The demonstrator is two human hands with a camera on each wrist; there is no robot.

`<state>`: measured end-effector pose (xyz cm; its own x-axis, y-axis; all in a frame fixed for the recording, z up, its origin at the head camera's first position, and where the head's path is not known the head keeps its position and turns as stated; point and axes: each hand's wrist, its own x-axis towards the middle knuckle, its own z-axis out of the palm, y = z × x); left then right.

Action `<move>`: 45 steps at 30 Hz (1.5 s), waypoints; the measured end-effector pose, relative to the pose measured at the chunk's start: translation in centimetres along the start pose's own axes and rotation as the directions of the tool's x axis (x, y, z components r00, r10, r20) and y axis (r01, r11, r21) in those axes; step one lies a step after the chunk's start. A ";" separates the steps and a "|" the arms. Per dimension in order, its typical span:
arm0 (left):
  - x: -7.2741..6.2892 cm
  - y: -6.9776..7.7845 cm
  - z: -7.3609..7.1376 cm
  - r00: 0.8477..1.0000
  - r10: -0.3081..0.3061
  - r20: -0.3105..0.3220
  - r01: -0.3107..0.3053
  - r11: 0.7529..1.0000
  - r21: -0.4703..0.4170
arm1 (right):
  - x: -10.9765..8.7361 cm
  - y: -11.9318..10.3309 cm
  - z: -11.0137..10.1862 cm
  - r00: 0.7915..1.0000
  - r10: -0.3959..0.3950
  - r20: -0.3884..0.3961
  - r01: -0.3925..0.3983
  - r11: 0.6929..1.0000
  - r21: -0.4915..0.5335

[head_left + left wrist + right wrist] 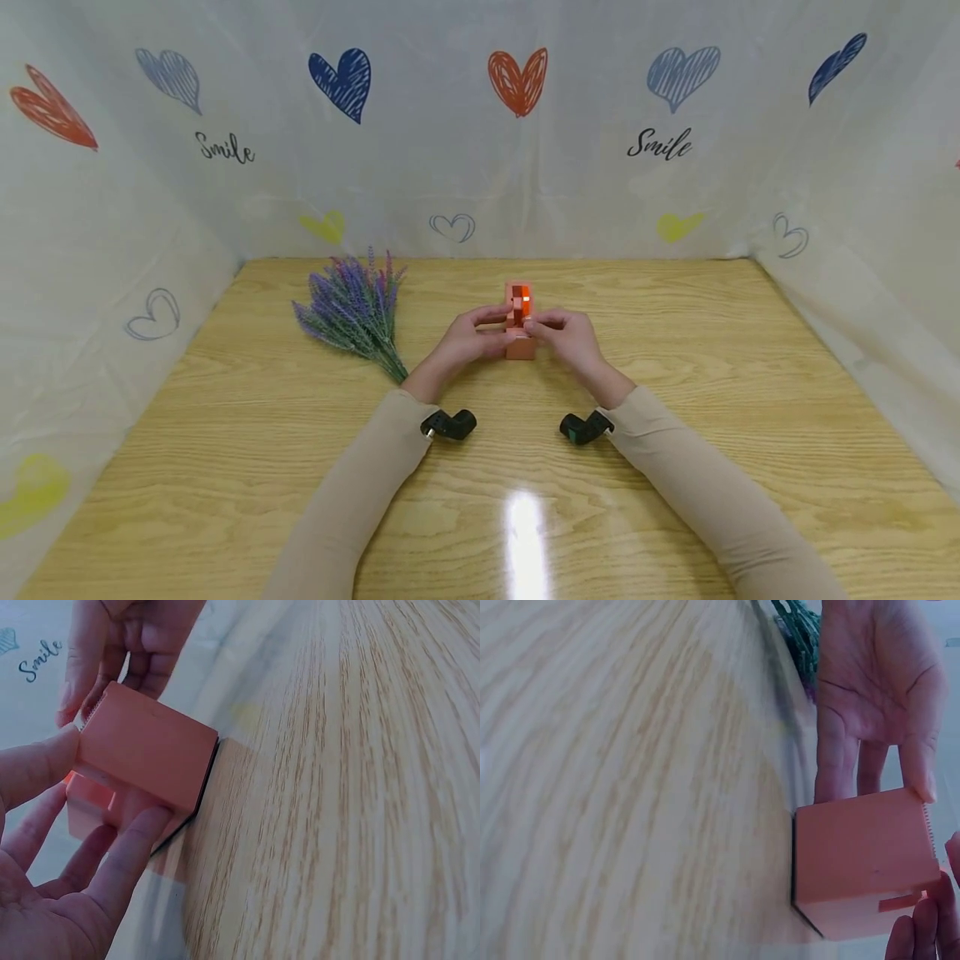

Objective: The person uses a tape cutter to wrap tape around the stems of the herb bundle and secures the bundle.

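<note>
A salmon-pink tape dispenser [521, 348] stands on the table in front of me, its toothed cutter edge towards me. A bright orange tape roll [527, 300] shows upright in its upper part. My left hand [468, 340] holds the dispenser from the left, fingers along its side and thumb at the top front corner, as the left wrist view shows. From the right, my right hand [572, 335] pinches at the tape roll with thumb and fingers. In the right wrist view its fingertips [924, 930] are beside the dispenser's slot, and the exact contact is partly hidden.
A bunch of purple artificial lavender [352, 304] lies left of the dispenser, its stems reaching my left wrist. The wooden table [660, 517] ends at a white cloth backdrop [585, 183] printed with hearts. A black wrist camera mount sits on each sleeve.
</note>
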<state>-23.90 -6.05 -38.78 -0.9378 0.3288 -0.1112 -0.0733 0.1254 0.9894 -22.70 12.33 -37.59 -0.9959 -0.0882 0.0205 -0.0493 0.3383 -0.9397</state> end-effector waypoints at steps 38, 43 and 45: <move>0.2 -0.3 0.1 1.000 -0.010 -0.006 0.010 1.000 -0.024 | -6.1 -0.2 -1.0 0.918 -0.172 0.357 0.164 0.985 0.055; 0.1 -0.3 0.0 1.000 0.006 -0.017 -0.005 1.000 0.006 | -6.9 0.0 -1.0 0.867 -0.264 0.423 0.253 0.964 0.082; 0.1 -0.3 0.0 1.000 0.006 -0.016 -0.006 1.000 0.002 | -7.1 0.2 -1.0 0.842 -0.309 0.443 0.296 0.950 0.100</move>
<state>-23.99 -6.02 -39.11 -0.9434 0.3148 -0.1041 -0.0674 0.1252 0.9898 -15.69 13.94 -37.62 -0.7894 -0.5935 0.1568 -0.3343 0.2012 -0.9207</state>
